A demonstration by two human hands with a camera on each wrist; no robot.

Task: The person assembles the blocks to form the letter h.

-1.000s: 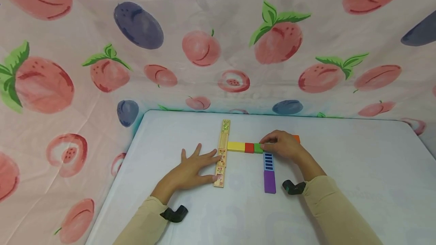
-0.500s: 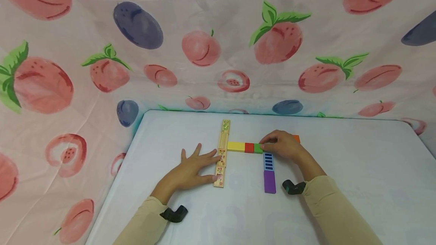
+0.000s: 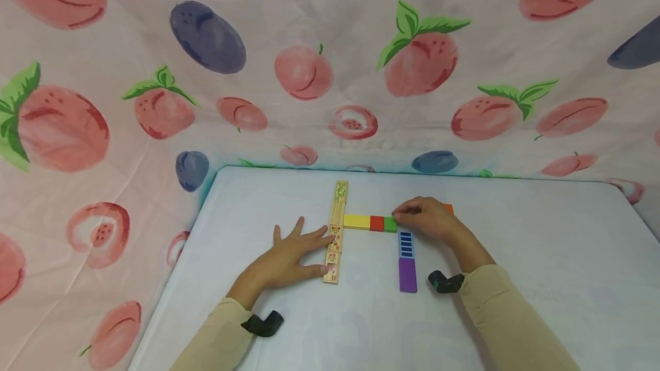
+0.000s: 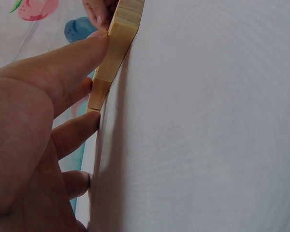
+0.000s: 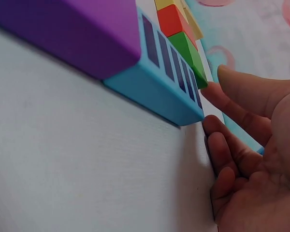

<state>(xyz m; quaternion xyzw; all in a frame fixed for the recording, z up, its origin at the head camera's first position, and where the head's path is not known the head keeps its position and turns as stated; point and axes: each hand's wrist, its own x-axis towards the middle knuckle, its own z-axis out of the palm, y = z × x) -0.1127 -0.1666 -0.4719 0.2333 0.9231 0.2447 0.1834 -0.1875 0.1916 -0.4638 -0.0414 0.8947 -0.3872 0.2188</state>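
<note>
In the head view a row of pale wooden blocks (image 3: pixel 338 210) with printed tops runs lengthwise on the table. My left hand (image 3: pixel 289 253) spreads its fingers beside it, with thumb and fingertips touching the near blocks. From the row a yellow block (image 3: pixel 357 221), a red block (image 3: pixel 377 223) and a green block (image 3: pixel 390 224) extend rightward. My right hand (image 3: pixel 430 219) is at the green block's right end, its index fingertip close to that end and the thumb apart from it in the right wrist view. A light blue block (image 5: pixel 157 87) with dark bars and a purple block (image 5: pixel 87 34) lie end to end nearby.
An orange block (image 3: pixel 449 209) shows partly behind the right hand. The white table (image 3: pixel 541 233) meets a fruit-print cloth (image 3: pixel 392 119) at its back and left edges. Black wrist-worn pieces (image 3: pixel 263 323) stick out at both sleeves.
The right thumb has drawn slightly away from the green block's top. The left hand and the blocks stay as they were; the head view shifts slightly.
</note>
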